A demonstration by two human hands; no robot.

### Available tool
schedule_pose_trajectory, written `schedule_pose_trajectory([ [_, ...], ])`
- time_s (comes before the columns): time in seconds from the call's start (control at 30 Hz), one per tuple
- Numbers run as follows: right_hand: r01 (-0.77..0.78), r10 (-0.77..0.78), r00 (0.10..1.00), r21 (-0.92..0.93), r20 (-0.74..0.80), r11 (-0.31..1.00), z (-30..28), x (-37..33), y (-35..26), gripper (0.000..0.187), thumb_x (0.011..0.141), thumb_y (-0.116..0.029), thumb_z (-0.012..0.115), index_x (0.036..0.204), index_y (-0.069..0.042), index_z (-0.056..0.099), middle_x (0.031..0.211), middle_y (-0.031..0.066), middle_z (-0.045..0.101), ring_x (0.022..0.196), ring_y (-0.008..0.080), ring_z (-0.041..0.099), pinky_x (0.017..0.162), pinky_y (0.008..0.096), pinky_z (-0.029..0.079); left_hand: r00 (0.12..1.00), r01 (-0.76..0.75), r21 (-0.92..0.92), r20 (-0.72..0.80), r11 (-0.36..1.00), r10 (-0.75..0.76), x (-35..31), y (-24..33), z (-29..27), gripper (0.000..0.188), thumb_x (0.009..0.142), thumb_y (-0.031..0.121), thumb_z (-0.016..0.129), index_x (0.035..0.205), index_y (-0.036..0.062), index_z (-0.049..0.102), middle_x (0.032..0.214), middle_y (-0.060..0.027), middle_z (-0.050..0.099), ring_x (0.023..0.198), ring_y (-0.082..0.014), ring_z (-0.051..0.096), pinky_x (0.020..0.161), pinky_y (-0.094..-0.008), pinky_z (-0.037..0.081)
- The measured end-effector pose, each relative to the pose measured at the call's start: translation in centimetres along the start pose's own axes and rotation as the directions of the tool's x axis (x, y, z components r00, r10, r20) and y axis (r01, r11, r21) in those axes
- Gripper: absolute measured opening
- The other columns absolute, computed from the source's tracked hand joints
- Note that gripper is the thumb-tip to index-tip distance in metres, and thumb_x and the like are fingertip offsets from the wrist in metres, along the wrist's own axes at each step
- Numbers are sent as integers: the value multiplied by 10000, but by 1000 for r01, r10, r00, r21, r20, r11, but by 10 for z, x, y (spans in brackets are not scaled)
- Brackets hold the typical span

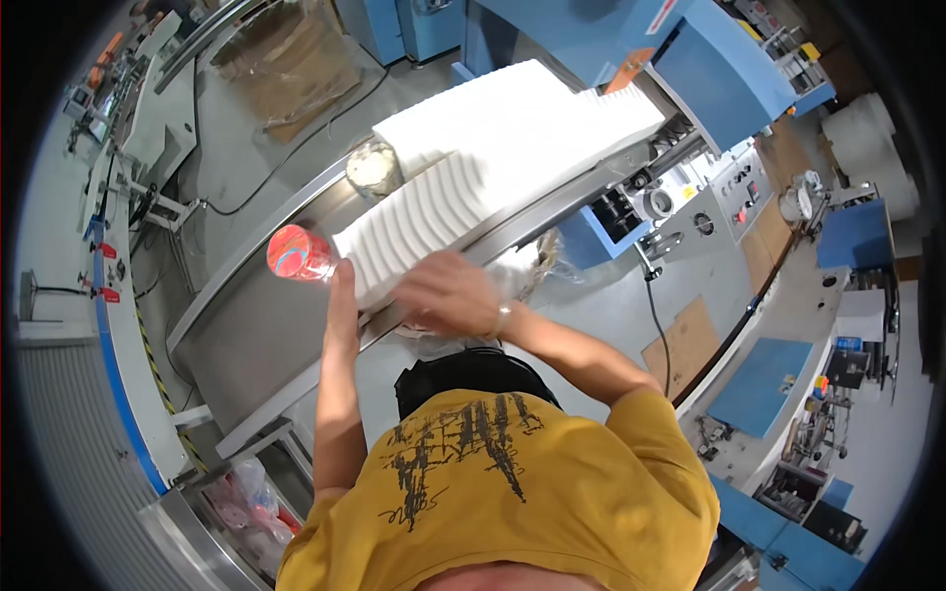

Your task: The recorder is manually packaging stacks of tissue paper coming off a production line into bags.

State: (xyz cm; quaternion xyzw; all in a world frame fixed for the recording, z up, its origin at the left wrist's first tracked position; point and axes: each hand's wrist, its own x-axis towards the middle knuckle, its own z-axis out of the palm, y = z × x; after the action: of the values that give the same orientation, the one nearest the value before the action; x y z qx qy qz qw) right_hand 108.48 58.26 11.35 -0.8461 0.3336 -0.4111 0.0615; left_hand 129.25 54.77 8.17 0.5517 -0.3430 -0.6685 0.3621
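Observation:
Long rows of nested white pieces (414, 229), with wavy ridged edges, lie along a metal conveyor table. At the near left end of the rows, my left hand (343, 295) is held upright and edge-on, its fingers stretched out. Just left of those fingers is a round red patterned bundle (292, 252) with clear plastic about it; whether the hand touches it, I cannot tell. My right hand (449, 294) is smeared by motion beside the near edge of the white rows, and its fingers cannot be made out. Behind the rows sits a round whitish bundle in clear film (374, 169).
The metal table (246, 335) has a raised rim and runs diagonally. Blue machine housings (734, 74) stand at the far right, with a control panel (741, 192) nearby. Plastic bags (246, 492) fill a bin at lower left. Cardboard (680, 335) and cables lie on the floor.

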Motion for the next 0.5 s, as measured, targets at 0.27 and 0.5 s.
schedule_pose_trajectory([
  [0.27, -818, 675, 364, 127, -642, 561, -95, -101, 147, 407, 866, -142, 604, 1230, 10, 506, 1106, 188, 572, 804, 272, 597, 741, 378, 494, 983, -129, 137, -110, 982, 144, 2, 8, 45, 938, 884, 503, 589, 1477, -36, 101, 1526, -174, 192, 1414, -260, 195, 1147, -375, 147],
  [0.5, -806, 697, 486, 36, -528, 590, -114, -97, 156, 426, 869, -113, 573, 1269, 9, 491, 1152, 220, 560, 860, 309, 604, 798, 384, 489, 966, -169, 105, -177, 980, 186, 17, -8, 29, 938, 894, 474, 596, 1463, -71, 86, 1501, -198, 237, 1400, -263, 236, 1147, -362, 160],
])
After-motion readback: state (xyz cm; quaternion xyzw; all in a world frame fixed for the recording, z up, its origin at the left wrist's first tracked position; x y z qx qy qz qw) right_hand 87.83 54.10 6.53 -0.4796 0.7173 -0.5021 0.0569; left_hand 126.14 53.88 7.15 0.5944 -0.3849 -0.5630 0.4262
